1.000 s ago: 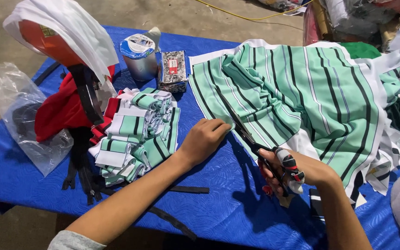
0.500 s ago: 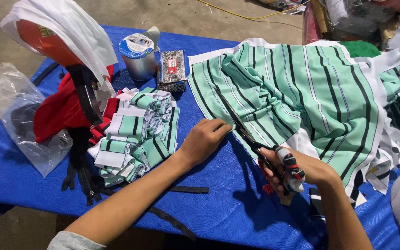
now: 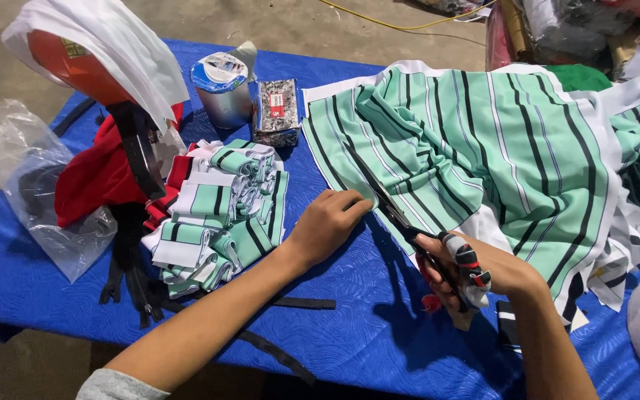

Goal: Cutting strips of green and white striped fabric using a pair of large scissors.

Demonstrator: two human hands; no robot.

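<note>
On the blue bench (image 3: 379, 333), near edge | right hand (image 3: 475, 274) grip closed through black scissors (image 3: 401, 222), blades slanting up-left along the cloth's edge | left hand (image 3: 327, 226) pressed flat on green-and-white striped fabric (image 3: 483, 148), just left of blades | fabric spreads up-right of both hands

The scissors (image 3: 401, 222) in the right hand (image 3: 475, 270) edged slightly farther along the striped fabric (image 3: 483, 148); the left hand (image 3: 327, 222) barely shifted.
</note>
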